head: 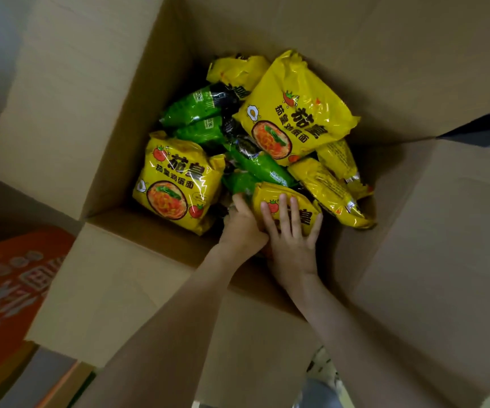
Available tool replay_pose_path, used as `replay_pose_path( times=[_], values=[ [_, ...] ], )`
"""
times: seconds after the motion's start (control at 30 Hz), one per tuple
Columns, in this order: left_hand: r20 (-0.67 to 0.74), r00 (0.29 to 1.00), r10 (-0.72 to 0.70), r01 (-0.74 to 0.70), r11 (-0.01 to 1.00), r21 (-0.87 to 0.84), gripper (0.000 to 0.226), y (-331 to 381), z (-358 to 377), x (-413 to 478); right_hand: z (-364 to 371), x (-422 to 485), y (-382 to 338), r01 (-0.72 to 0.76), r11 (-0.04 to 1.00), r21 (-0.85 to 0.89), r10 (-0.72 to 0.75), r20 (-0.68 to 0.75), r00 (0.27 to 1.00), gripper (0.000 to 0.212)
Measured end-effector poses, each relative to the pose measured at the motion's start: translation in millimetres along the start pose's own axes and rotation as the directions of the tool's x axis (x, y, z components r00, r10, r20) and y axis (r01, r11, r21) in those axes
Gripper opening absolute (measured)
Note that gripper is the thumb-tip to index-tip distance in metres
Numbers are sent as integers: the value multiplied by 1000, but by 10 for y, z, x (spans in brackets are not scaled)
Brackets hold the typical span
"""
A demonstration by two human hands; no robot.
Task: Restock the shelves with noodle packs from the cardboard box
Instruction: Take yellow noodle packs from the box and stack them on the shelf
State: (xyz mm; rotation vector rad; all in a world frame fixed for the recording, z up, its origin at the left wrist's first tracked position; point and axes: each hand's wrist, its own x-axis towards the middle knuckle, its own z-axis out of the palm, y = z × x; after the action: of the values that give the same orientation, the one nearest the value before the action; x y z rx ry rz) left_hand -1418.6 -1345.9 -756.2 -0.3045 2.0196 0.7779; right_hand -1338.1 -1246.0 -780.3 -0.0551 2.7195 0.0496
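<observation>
Orange printed packaging (11,290) with white lettering at lower left, a grey surface (40,378) just below it.

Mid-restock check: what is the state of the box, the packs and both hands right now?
cardboard box, open, flaps spread outward.
yellow packs, intact, jumbled inside the box.
green packs, lying among the yellow ones.
front yellow pack, in the box, under both hands.
right hand, fingers spread flat on that pack.
left hand, at its left edge, fingertips hidden.

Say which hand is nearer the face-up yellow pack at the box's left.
Left. The left hand is just right of the yellow pack; the right hand lies farther right.
</observation>
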Motion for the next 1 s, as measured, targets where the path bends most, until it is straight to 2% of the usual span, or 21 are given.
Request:
replay_pose_path(
  times=[0.07, 0.17, 0.23, 0.3, 0.43, 0.5, 0.6, 0.77, 0.87, 1.0],
  values=[
    [15, 1000, -25, 25, 998, -54, 86, 24, -53, -42, -42, -56, 40, 20, 999, 50, -17, -44, 999, 116],
    [74, 997, 29, -27, 999, -20, 74, 57, -130, -162, -122, -137, 106, 44, 994, 101, -35, -87, 996, 127],
    [67, 997, 50, -47, 998, -39, 65, 83, -155, -284, -188, -184, 120, 55, 990, 131, -39, -125, 991, 123],
    [12, 998, 62, -61, 996, -57, 55, 109, -166, -435, -277, -228, 108, 50, 986, 159, -23, -165, 986, 114],
    [-176, 983, 49, -63, 995, -74, 39, 247, -233, -869, -581, -329, 48, 84, 971, 225, -44, -179, 983, 120],
    [-266, 964, 25, -61, 990, -128, 39, 375, -286, -1140, -829, -403, 27, 109, 948, 299, -55, -185, 981, 123],
    [-312, 950, -4, -75, 968, -239, 37, 630, -434, -1585, -1331, -556, 79, 158, 904, 397, -84, -196, 977, 128],
    [-242, 968, 65, -148, 929, -340, 46, 1098, -751, -2478, -2303, -1012, 446, 235, 878, 417, -160, -207, 965, 138],
    [-212, 968, 131, -207, 897, -390, 45, 1430, -854, -3075, -2929, -1440, 772, 268, 878, 396, -191, -223, 956, 136],
    [-156, 947, 279, -320, 833, -452, 66, 1901, -796, -3902, -3745, -2180, 1251, 289, 897, 335, -206, -262, 943, 129]
  ],
)
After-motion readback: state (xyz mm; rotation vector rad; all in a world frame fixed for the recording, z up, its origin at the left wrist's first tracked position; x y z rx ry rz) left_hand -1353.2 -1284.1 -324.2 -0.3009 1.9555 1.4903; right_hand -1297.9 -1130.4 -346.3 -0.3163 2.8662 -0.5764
